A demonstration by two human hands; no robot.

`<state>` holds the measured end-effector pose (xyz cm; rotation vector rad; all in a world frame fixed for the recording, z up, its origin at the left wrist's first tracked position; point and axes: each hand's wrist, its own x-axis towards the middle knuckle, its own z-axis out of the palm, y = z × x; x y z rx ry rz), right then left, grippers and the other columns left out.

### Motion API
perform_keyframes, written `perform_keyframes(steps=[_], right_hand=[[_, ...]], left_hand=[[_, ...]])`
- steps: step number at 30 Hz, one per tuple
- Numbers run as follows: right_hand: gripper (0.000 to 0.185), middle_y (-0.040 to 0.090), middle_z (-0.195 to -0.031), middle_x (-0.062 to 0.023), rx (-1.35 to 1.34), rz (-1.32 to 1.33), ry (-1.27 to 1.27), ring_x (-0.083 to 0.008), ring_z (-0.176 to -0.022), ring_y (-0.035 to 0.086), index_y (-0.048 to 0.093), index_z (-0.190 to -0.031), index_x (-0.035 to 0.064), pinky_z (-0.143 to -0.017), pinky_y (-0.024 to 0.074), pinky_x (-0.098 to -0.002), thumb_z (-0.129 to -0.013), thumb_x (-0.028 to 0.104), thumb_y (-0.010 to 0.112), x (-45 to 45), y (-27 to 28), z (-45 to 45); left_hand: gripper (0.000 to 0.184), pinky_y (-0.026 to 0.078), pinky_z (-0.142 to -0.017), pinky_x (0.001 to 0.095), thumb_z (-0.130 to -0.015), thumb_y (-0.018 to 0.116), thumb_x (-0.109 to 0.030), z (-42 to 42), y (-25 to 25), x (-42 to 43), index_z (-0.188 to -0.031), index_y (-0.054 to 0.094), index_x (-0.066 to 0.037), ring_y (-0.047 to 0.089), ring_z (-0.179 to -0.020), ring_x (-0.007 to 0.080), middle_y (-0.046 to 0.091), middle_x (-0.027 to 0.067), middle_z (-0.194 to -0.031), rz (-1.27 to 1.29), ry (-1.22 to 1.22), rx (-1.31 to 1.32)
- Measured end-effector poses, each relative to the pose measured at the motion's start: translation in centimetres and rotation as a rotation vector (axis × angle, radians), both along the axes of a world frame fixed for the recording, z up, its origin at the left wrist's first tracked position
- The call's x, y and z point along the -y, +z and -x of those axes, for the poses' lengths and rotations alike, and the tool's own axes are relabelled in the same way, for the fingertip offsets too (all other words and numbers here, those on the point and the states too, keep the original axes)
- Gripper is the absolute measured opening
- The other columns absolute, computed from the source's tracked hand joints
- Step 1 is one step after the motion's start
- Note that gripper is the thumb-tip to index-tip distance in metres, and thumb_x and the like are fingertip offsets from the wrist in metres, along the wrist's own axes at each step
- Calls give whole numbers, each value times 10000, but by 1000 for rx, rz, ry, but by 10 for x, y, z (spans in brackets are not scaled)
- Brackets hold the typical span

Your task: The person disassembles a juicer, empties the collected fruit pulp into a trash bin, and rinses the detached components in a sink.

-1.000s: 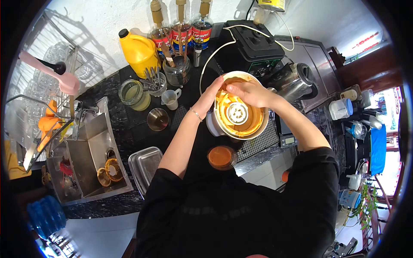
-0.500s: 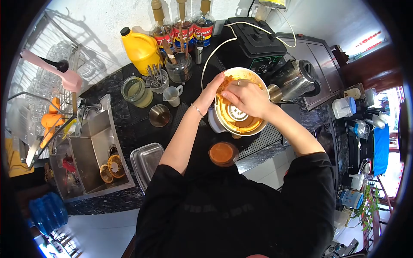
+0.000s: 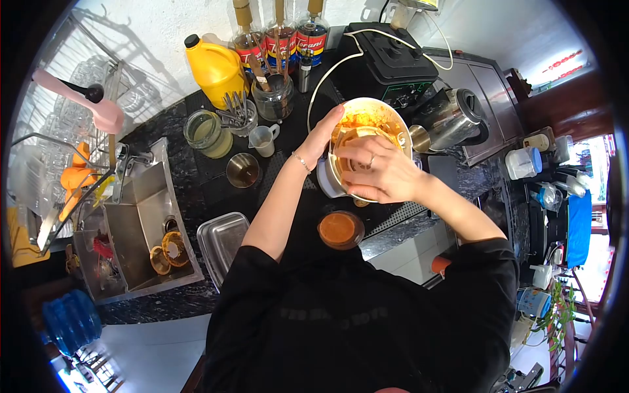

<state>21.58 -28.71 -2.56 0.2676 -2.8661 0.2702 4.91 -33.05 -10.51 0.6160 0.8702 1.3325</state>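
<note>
A round white bowl point(image 3: 403, 124) stands on the counter, its inner wall smeared with orange pulp. My left hand point(image 3: 322, 134) is closed against the left side of its rim, fingers pointing up along it. Over the bowl's middle, my right hand point(image 3: 383, 169) has its fingers curved and apart, partly blurred. Beneath those fingers lies a pale round insert point(image 3: 368, 133), stained orange and mostly covered; whether they grip it cannot be made out. A glass of orange-brown liquid point(image 3: 339, 230) sits just in front of the bowl.
Left of the bowl are a metal cup point(image 3: 243, 170), a measuring cup point(image 3: 263, 140) and a glass jar point(image 3: 208, 135). Behind stands a black machine point(image 3: 386, 62) with a white cord. A steel pitcher point(image 3: 445, 121) is at right. The sink point(image 3: 147, 229) holds pulp-stained parts.
My right hand has shifted from the bowl's upper left inner wall down over the middle, its fingers now spread. The insert's rim shows higher in the bowl. My left hand stays at the rim.
</note>
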Motion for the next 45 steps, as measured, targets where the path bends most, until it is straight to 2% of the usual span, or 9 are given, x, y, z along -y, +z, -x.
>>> perform_keyframes(steps=[3,9,13,19,24,28,33,39,45], right_hand=[[295,476,-1255,-124,137,448,-225,-294,-1189,394,655,-926,54,-964,335,-383,-903,281,468,7,-2,-8],[298,435,-1318,-129,176,643,-445,-337,-1292,269,669,-973,64,-1040,246,-430,-922,254,445,28,-7,-7],[300,384,-1369,-122,226,619,-558,-356,-1334,171,669,-998,75,-1074,149,-484,-933,246,432,45,-4,-22],[281,371,-1376,-112,118,459,-569,-352,-1344,152,679,-972,88,-1080,91,-511,-914,258,462,54,-5,-52],[272,345,-1392,-101,103,92,-630,-344,-1343,163,694,-923,107,-1084,53,-517,-889,283,490,52,3,-70],[273,337,-1393,-96,59,83,-609,-332,-1340,182,704,-874,118,-1088,27,-513,-862,315,515,38,3,-75],[286,332,-1394,-97,-2,-5,-597,-323,-1337,195,706,-852,124,-1091,54,-513,-860,334,512,29,-6,-85],[294,333,-1392,-97,-16,-65,-607,-325,-1334,206,701,-876,137,-1095,81,-510,-861,349,500,9,-4,-90],[322,316,-1404,-89,1,-212,-434,-313,-1331,219,691,-915,147,-1101,109,-491,-874,374,467,-23,1,-87]], left_hand=[[594,432,-849,278,-881,405,-531,-2,1,0,-1192,515,-37,563,-1002,176,570,102,-1151,-16,48,-71],[588,431,-852,270,-885,410,-515,-1,-4,-1,-1196,511,-27,562,-1008,176,568,107,-1156,16,81,-111],[584,436,-843,260,-886,419,-505,-1,-8,-2,-1197,508,-19,567,-1003,177,571,112,-1155,-31,89,-117],[578,449,-830,259,-886,427,-496,-3,-4,0,-1198,507,-16,573,-996,175,571,114,-1157,-28,88,-91],[518,367,-940,278,-904,424,-414,-1,-5,-1,-1277,433,-56,481,-1112,173,501,98,-1233,-4,34,-61],[548,467,-821,264,-892,433,-464,-2,-2,-1,-1210,497,-22,578,-990,172,572,121,-1154,8,74,-74],[532,371,-936,283,-900,428,-400,-2,4,1,-1291,414,-40,480,-1114,179,492,112,-1240,-16,44,-62],[517,374,-935,286,-891,430,-361,0,6,0,-1298,407,-42,480,-1114,182,491,112,-1240,7,60,-107],[502,379,-932,283,-879,427,-312,2,8,-1,-1303,402,-45,480,-1115,185,493,112,-1240,-2,40,-111]])
